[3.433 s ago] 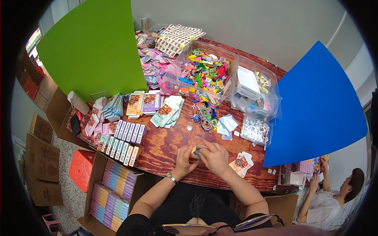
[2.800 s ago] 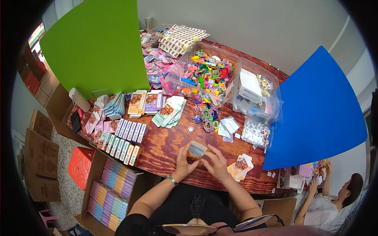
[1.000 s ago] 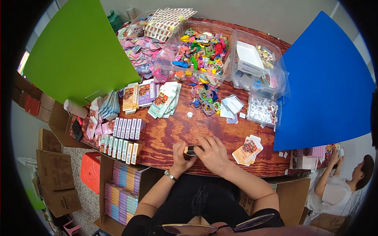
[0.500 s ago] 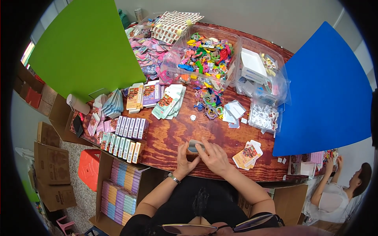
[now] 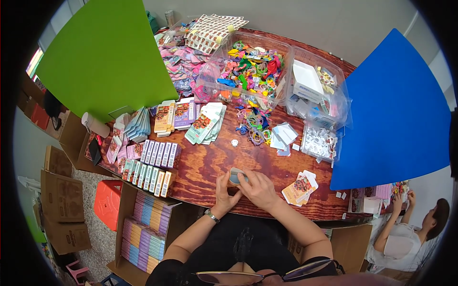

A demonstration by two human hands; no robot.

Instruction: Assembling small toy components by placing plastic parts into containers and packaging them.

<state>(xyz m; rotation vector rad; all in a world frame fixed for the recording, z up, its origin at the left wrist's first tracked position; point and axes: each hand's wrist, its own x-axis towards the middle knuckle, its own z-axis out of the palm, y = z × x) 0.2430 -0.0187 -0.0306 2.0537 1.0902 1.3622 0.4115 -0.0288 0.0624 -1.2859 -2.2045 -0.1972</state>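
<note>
Near the front edge of the table, my left hand [image 5: 224,194] is closed round the left side of a small carton [image 5: 234,178] whose upper end is unfolded, showing a greyish inside. My right hand [image 5: 259,189] grips its right side, fingers bent over the rim. What lies inside the carton cannot be made out. Beyond it is a small white figure-shaped piece [image 5: 234,142]. Flat orange cartons [image 5: 300,188] rest to the right of my hands. Colourful small rubbery pieces [image 5: 255,125] are heaped farther back, beside several pale cards [image 5: 285,134].
Rows of filled boxes [image 5: 161,154] stand at the left, with flat green cartons [image 5: 207,123] behind. Clear plastic bins [image 5: 286,62] of small parts line the back. Green [image 5: 105,62] and blue [image 5: 393,114] boards flank the table. A person [image 5: 400,240] works at far right.
My right fingers have shifted slightly on the carton, and more of its opening shows. A dark shape has come into view behind the green board at far left.
</note>
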